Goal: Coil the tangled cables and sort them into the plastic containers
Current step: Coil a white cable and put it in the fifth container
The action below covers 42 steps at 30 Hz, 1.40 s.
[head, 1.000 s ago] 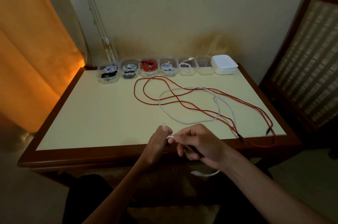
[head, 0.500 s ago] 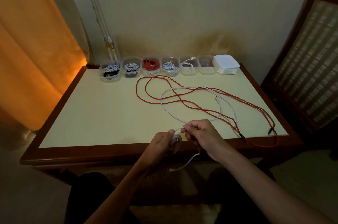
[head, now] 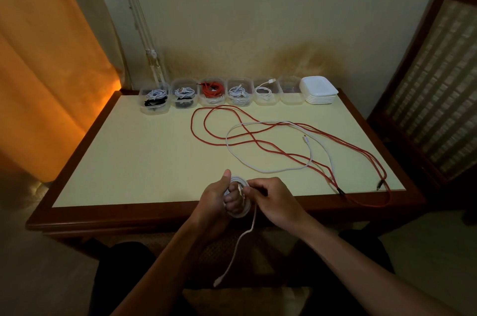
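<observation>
Over the near edge of the table [head: 144, 161], left hand [head: 219, 199] curled round a small white coil [head: 242, 208], thumb up, fingers through the loops. Just right of the coil, right hand [head: 273, 199] pinching the same white cable at the coil's rim, fingers bent. Hanging from the coil below the table edge, a loose white tail [head: 237, 248], plug end down near the lap.

On the table beyond the hands, a second white cable [head: 271, 170] lying in an open loop, one plug end free inside the loop. Crossing and tangled with it, a long red cable [head: 258, 145], sprawled from mid-table to the near right corner, dark plug ends by that corner and a bend drooping past the edge.

Along the far edge of the table, a row of six clear containers [head: 265, 103]: white and black coils in the two leftmost, a red coil in the third, white coils in the fourth and fifth, nothing plainly visible in the sixth. Right of the row, touching or nearly so, a stack of white lids [head: 320, 92].

Left of the table, an orange curtain [head: 51, 70]; right of it, a woven chair back [head: 438, 83].
</observation>
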Tool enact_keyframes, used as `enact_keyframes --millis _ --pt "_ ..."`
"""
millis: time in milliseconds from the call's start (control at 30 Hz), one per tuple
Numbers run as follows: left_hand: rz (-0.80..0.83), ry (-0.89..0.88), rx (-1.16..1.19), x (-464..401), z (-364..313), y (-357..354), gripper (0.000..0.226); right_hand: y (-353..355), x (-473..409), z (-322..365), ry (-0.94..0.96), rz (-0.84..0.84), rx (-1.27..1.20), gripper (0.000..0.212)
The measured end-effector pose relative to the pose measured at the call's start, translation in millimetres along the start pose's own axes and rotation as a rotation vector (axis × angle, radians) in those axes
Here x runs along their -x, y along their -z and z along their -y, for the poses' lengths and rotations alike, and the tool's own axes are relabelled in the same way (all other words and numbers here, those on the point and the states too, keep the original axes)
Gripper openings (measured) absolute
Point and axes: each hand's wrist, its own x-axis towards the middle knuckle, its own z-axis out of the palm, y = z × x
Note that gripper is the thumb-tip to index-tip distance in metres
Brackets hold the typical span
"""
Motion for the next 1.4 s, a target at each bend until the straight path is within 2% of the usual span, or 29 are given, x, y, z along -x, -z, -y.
enact_keyframes --millis 33,100,167,233,300,367,467,567,700,800,933,1033,1133,1200,1267,1400 --pt "-0.033 0.002 -0.039 -1 1 -2 0.051 -2 -1 -1 0.002 -0.023 0.02 0.037" --pt "-0.158 -0.047 -0.259 -6 8 -1 0.054 -4 -2 -4 0.011 -0.045 0.053 0.045" --pt "-0.272 -0.133 -0.486 -11 15 4 0.055 -7 -3 -7 0.028 -0.045 0.079 0.041" --pt "-0.276 -0.182 -0.546 -14 17 7 0.054 -9 -4 -10 0.031 -0.051 0.096 0.036" --pt "-0.225 -0.185 -0.467 -12 17 8 0.055 -8 -4 -13 0.024 -0.063 0.092 0.029" --pt "-0.143 -0.15 -0.291 -8 13 6 0.057 -6 -4 -11 0.002 -0.066 0.074 0.022" --pt "-0.044 -0.063 -0.022 -6 8 4 0.051 -4 -4 -5 -0.018 -0.01 -0.023 0.025" --pt "-0.07 -0.066 0.008 -4 7 1 0.048 -3 -2 -3 -0.048 -0.007 -0.106 0.022" --pt "-0.315 -0.197 -0.298 -6 14 -8 0.046 -8 -2 -2 -0.039 -0.066 -0.081 0.021" --pt "-0.405 -0.283 -0.608 -12 22 -5 0.047 -9 -3 -1 -0.061 -0.09 -0.079 0.025" --pt "-0.274 -0.326 -0.988 -14 23 7 0.042 -2 0 -4 -0.095 -0.089 -0.086 0.026" --pt "-0.241 -0.369 -1.181 -14 24 20 0.054 2 2 -6 -0.128 -0.045 -0.171 0.025" --pt "-0.253 -0.431 -1.096 -11 22 26 0.051 5 1 -9 -0.123 -0.022 -0.096 0.02" --pt "-0.164 -0.43 -0.969 -6 19 21 0.038 6 -1 -15 -0.145 -0.104 0.058 0.018" --pt "-0.101 -0.418 -0.889 -1 18 15 0.035 7 -1 -15 -0.166 -0.139 0.111 0.015" --pt "-0.154 -0.454 -0.903 -5 22 11 0.035 0 6 -13 -0.237 0.025 -0.069 0.016"
